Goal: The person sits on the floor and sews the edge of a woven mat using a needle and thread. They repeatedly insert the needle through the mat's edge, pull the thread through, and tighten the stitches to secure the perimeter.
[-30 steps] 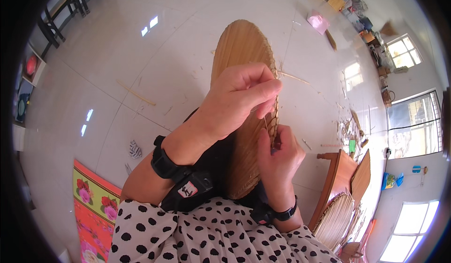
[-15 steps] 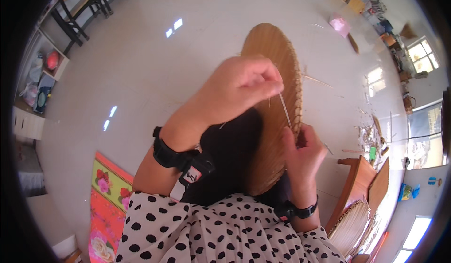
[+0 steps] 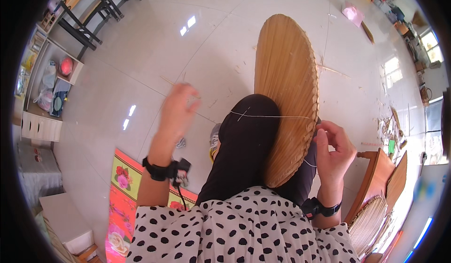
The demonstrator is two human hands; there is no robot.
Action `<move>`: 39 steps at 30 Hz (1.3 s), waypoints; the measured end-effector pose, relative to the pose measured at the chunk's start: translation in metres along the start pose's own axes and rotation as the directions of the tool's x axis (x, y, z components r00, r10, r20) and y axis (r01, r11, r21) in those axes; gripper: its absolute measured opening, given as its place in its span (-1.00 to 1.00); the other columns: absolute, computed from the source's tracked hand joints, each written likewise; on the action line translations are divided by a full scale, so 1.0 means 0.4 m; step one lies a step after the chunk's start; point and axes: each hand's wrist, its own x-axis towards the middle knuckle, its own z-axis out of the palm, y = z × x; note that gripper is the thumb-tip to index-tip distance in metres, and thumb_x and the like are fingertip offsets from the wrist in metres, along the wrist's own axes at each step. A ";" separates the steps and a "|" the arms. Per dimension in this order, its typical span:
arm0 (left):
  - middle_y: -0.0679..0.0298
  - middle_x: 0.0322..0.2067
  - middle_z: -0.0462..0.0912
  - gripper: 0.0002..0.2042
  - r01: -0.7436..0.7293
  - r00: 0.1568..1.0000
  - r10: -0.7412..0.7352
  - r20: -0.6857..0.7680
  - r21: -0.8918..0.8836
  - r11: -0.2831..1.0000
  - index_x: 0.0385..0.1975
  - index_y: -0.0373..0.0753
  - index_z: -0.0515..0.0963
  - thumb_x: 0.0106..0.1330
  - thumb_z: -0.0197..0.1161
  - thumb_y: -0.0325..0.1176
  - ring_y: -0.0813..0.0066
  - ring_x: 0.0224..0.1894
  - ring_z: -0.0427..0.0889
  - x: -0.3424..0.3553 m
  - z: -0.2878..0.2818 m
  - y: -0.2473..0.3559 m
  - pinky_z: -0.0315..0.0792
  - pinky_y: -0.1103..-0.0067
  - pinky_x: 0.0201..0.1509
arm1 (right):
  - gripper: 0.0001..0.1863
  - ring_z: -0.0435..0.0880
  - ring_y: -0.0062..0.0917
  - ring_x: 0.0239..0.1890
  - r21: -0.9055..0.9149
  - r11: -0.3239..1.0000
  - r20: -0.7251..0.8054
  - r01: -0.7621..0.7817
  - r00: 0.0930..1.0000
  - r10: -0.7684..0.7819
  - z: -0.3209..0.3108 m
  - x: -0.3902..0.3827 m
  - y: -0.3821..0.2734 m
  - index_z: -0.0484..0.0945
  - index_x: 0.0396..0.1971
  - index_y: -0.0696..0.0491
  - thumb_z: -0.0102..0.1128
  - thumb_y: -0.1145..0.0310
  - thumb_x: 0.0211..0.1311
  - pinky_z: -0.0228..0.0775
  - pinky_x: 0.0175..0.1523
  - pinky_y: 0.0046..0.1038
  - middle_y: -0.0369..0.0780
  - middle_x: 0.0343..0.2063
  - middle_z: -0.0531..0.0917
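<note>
An oval, straw-coloured woven panel (image 3: 286,70) with a stitched, braided rim stands tilted between my dark-trousered knees. My right hand (image 3: 336,148) is by its right rim, thumb and forefinger drawn together; whatever is in the pinch is too small to make out. A thin white cord (image 3: 286,117) runs across the panel from near the rim to my left knee, where its end lies loosely crossed. Another bit of cord shows below the rim, beside my right hand. Away to the left, my left hand (image 3: 176,115) is raised over the floor, its fingers smeared by motion.
A wooden stool or bench (image 3: 369,183) with more woven panels (image 3: 369,225) stands at the lower right. Straw scraps and a pink bag (image 3: 352,14) lie on the tiled floor. At left are a shelf unit (image 3: 42,126), dark-framed chairs (image 3: 77,23) and a floral mat (image 3: 121,211).
My left hand has let go of the cord and swung left from the panel. The cord now lies over the panel and knee. My right hand has shifted slightly right.
</note>
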 end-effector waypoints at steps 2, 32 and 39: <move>0.13 -0.28 0.63 -0.85 0.037 0.987 0.009 0.160 -0.282 0.959 -0.29 -0.30 0.57 0.17 0.37 -0.51 0.27 -0.23 0.65 -0.017 0.050 0.071 0.51 0.50 -0.17 | -0.87 0.70 -0.61 -0.49 -0.003 1.000 -0.044 0.011 0.999 -0.011 -0.004 -0.005 0.002 0.64 -0.27 0.21 0.28 0.61 0.16 0.50 -0.30 -0.61 -0.22 -0.46 0.72; 0.28 -0.44 0.51 -0.77 -0.629 0.654 0.712 0.258 -0.339 0.700 -0.41 -0.22 0.48 0.01 0.43 -0.56 0.31 -0.43 0.52 -0.026 -0.025 0.474 0.39 0.48 -0.35 | -0.59 0.68 -0.32 -0.20 0.351 0.894 0.075 0.279 0.943 -0.323 -0.106 -0.086 0.040 0.67 -0.18 0.11 0.54 0.44 -0.11 0.58 -0.21 -0.42 -0.19 -0.23 0.68; 0.29 -0.45 0.51 -0.75 -0.597 0.686 0.683 0.249 -0.344 0.725 -0.41 -0.24 0.48 0.01 0.45 -0.57 0.31 -0.50 0.50 -0.020 -0.020 0.499 0.36 0.48 -0.41 | -0.70 0.63 -0.30 -0.28 0.148 0.865 -0.021 0.480 0.876 -0.482 -0.066 -0.072 0.015 0.66 -0.37 0.09 0.48 0.57 -0.22 0.54 -0.29 -0.38 -0.28 -0.40 0.63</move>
